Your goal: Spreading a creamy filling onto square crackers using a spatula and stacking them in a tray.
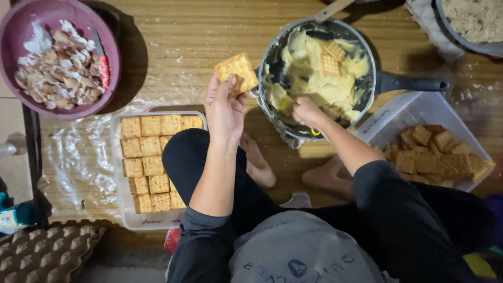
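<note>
So they're sitting cross-legged right on the floor (173, 42), some kind of woven mat in a wood tone, with crinkly clear plastic (78, 152) spread over part of it. Lighting's dim and warm.

From the head camera: left hand (224, 112) is up, fingers clamped on a square cracker (238, 71) held just beside the pan (319, 73). Right hand (305, 109) sits at the pan's near rim, fingers closed around something small and yellow; can't tell what it is. The pan's full of pale yellow cream (309, 68) with two crackers lying in it.

By the left knee there's a clear tub (118, 157) lined with crackers in neat rows. On the right, another tub (419, 112) of loose crackers. Top left, a maroon bowl (31, 21) of eggshells. Egg tray (47, 251) at bottom left.
</note>
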